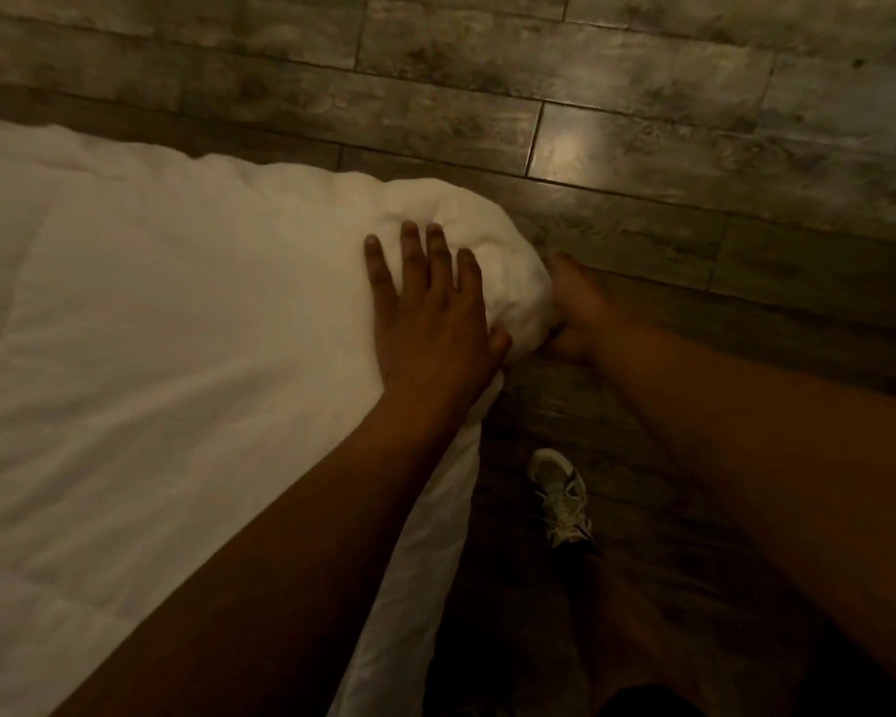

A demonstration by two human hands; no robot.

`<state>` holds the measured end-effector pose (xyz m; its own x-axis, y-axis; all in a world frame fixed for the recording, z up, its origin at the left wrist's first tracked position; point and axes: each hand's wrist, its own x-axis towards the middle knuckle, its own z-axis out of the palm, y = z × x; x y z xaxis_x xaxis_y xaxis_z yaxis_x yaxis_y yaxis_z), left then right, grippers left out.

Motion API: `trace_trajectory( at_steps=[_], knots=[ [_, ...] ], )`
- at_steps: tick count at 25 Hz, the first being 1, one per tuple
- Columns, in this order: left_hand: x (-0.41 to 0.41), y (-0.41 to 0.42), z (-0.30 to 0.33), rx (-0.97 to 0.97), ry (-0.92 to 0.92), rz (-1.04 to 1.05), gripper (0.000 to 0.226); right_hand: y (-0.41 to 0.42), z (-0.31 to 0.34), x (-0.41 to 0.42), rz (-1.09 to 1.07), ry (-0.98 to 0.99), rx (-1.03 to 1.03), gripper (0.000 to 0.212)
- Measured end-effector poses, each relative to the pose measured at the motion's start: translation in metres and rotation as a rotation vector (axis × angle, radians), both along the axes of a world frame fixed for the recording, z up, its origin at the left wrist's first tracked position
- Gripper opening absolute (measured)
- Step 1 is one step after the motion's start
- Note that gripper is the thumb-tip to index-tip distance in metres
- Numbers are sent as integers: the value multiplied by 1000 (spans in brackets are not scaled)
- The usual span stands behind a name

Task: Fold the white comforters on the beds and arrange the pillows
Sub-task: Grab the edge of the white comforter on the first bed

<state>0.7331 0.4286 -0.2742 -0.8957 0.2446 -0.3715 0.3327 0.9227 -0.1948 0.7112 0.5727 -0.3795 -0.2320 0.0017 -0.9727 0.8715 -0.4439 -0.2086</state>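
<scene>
A white comforter [151, 354] covers the bed across the left half of the head view, with its corner bunched up at the bed's right edge. My left hand [425, 313] lies flat on top of that corner, fingers straight and spread, pressing down. My right hand [575, 307] is at the outer side of the same corner, just off the bed edge, fingers curled in under the fabric; the fingertips are hidden. No pillow is in view.
Grey wood-plank floor [642, 121] runs along the top and right of the bed. My foot in a white sneaker [562, 496] stands on the floor close to the bed's side. The room is dim.
</scene>
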Motion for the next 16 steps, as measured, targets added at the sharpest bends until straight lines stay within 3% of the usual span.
trace_trajectory(
  at_steps=[5,9,12,14,16],
  knots=[
    [-1,5,10,-9,-24,18,79,4,35,9,-154,6,-181,54],
    [3,11,28,104,-134,127,93,18,77,18,-272,163,-294,51],
    [3,16,54,440,-308,301,114,25,129,19,-263,289,-402,37],
    [21,15,78,630,-458,366,123,25,162,20,-164,344,-395,43],
    [38,12,101,900,-484,472,131,17,194,22,-37,399,-380,43]
  ],
)
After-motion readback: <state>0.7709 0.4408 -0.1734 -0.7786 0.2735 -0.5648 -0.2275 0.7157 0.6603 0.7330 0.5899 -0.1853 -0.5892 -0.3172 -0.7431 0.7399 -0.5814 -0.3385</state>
